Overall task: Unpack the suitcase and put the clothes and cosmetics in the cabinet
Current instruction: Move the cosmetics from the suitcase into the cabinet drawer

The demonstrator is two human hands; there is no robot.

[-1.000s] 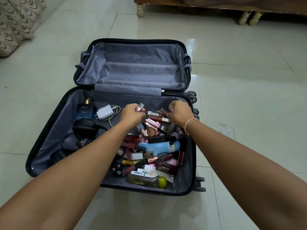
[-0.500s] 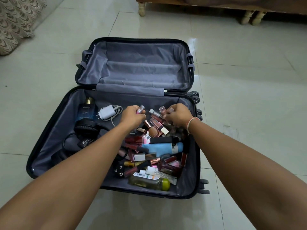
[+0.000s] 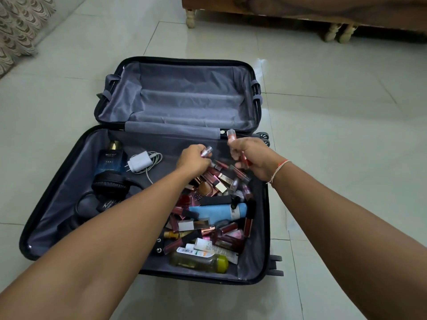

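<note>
Pink lip-gloss tubes — one gripped by the left hand, others by the right hand.

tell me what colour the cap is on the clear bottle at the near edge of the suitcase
Yellow-green, on the clear bottle; the head view shows it.

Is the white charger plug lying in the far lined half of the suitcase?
No, the white charger plug lies in the near half, beside the blue perfume box.

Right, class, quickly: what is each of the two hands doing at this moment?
Left hand: closed around a small silver-capped tube.
Right hand: closed around some lip gloss tubes.
</note>
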